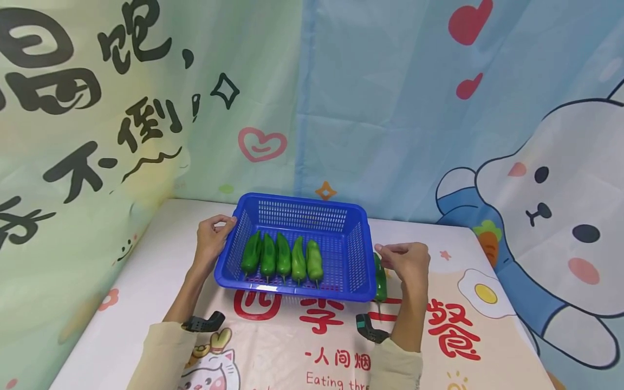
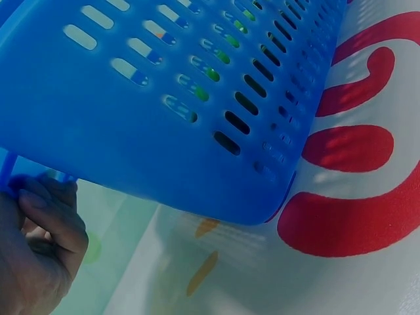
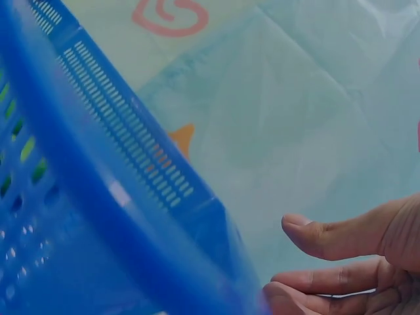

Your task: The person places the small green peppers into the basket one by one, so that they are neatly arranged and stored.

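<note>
A blue plastic basket (image 1: 361, 254) stands in the middle of the table in the head view, its slotted wall (image 2: 131, 131) filling much of the left wrist view. Several green peppers (image 1: 284, 257) lie side by side in its left and middle part, stems toward the person. My left hand (image 1: 212, 238) grips the basket's left end, fingers curled at its handle. At the right end is my right hand (image 1: 407, 262), thumb held apart from the fingers, which are at the basket's rim (image 3: 118, 197). Another green pepper (image 1: 380, 279) lies outside the basket by this hand, partly hidden.
A printed cloth (image 1: 273, 346) with red lettering covers the table. Behind it hangs a curtain (image 1: 361, 108) with cartoon pictures. Each wrist wears a small black device, the left one (image 1: 205, 323) and the right one (image 1: 371, 329).
</note>
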{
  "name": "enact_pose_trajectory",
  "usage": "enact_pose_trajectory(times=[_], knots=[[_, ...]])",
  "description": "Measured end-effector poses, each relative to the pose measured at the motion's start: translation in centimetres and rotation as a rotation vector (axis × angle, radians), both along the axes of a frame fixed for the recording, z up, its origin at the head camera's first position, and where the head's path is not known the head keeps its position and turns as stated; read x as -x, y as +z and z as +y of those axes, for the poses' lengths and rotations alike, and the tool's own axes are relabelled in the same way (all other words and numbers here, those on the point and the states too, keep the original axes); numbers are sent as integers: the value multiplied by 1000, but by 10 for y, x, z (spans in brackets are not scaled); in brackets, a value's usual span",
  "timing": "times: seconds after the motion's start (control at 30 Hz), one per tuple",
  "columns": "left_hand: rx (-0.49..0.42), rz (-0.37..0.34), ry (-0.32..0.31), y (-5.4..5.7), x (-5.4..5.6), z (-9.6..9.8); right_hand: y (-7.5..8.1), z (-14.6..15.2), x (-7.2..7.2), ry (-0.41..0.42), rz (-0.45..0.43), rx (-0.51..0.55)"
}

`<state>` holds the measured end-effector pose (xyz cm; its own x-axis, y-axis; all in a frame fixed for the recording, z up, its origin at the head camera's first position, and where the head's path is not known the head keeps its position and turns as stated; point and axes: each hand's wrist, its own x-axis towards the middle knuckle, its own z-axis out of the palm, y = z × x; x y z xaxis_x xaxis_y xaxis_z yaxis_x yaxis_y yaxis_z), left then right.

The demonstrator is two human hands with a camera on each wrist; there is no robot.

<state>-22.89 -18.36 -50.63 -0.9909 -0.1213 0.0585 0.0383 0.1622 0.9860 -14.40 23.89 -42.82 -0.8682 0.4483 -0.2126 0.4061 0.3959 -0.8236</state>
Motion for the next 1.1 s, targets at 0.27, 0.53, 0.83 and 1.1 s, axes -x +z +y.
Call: enact_pose_trajectory(times=[0.27, 0.53, 0.83, 1.1], knots=[[-1, 9, 0, -2, 1, 0, -14, 11, -3, -26, -57, -28], [-6, 19, 10, -2, 0, -2, -33, 21, -2, -56, -145, -32], [0, 9, -4, -1, 1, -2, -51, 31, -4, -33, -248, -60], [-12, 0, -8, -1, 1, -1, -67, 31, -5, -15, -267, -26]])
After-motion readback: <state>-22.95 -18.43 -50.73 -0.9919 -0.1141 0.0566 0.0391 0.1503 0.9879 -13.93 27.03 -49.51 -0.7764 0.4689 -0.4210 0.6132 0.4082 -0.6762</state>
